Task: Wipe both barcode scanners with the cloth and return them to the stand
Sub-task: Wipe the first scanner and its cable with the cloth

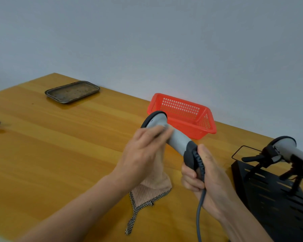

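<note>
- The right hand (199, 173) grips the held scanner (178, 138) by its dark handle base, fingers curled round it. The cable (199, 206) hangs below the fist.
- From that grip the scanner's long axis runs up and away to the left, with the head at the far end.
- The left hand (143, 151) pinches the cloth (156, 187) against the neck just under the head, up the body from the right grip.
- The stand (278, 198), carrying the second scanner (287, 145), lies right of the right grip, so that hand looks nearer for the return.

The cloth (154, 187) is partly hidden by the blurred left hand (143, 151); the second scanner (288, 143) is cut off at the right edge.
</note>
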